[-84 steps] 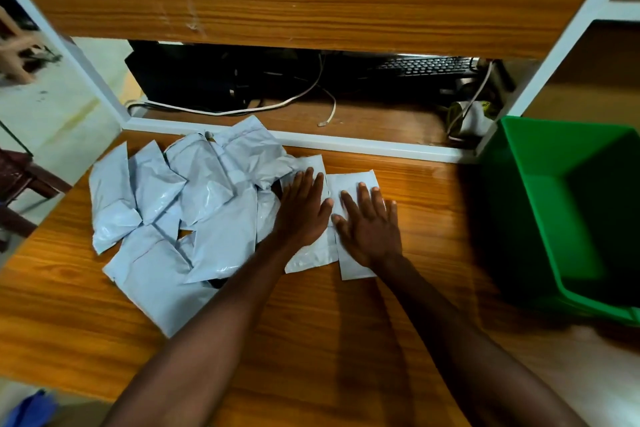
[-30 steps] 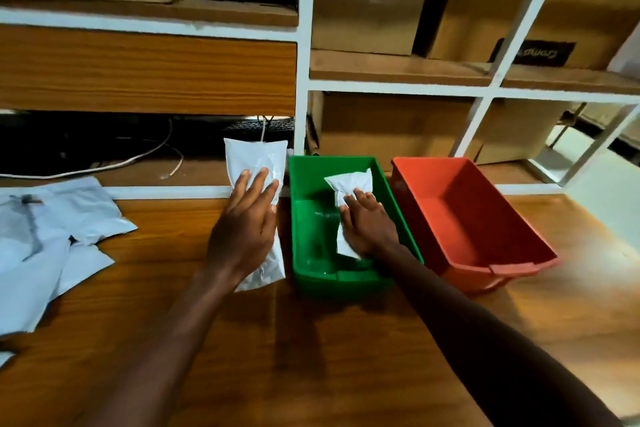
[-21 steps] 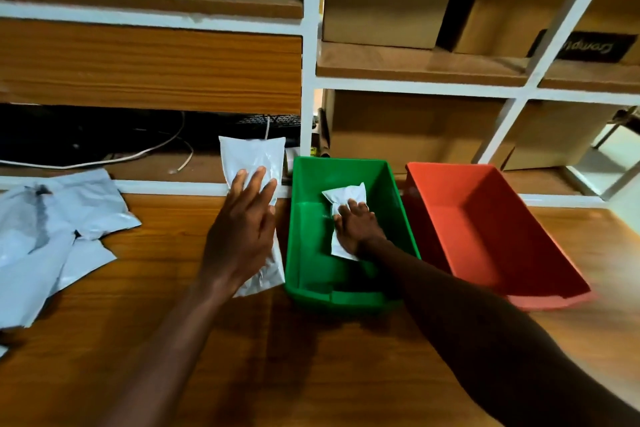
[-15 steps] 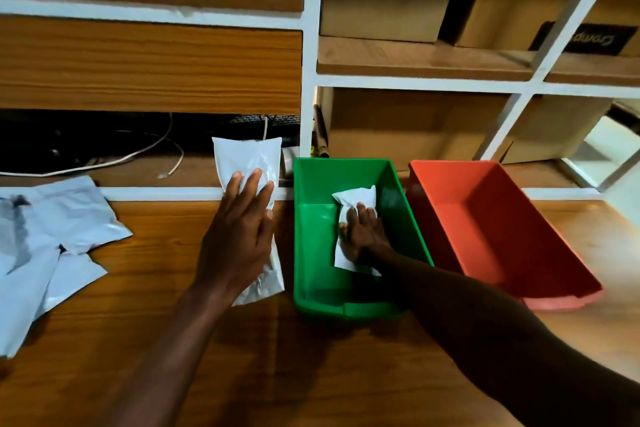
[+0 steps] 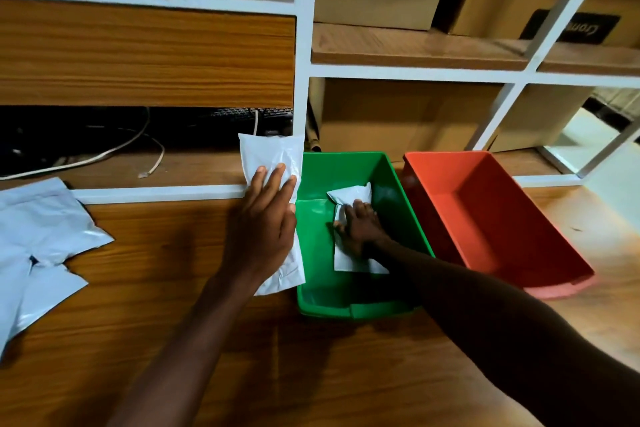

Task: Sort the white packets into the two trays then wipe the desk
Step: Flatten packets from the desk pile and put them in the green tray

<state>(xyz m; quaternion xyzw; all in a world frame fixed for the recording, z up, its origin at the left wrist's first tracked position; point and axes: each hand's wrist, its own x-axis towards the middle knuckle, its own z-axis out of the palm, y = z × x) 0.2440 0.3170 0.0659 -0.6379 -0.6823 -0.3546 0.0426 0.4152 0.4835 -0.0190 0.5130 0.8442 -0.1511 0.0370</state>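
My left hand lies flat, fingers straight, on a white packet on the wooden desk, right against the left wall of the green tray. My right hand reaches inside the green tray and presses a smaller, crumpled white packet onto the tray floor. To the right of the green tray stands the red tray, with nothing visible in it. A pile of white packets lies at the desk's left edge.
A white-framed shelf unit rises directly behind the desk, holding cardboard boxes. Its low left compartment holds a keyboard and loose cables. The desk's right end borders open floor.
Both hands slid a packet each from the pile to the trays. The right hand lowered its packet to the green tray's floor. The left hand stays on its packet beside the tray.
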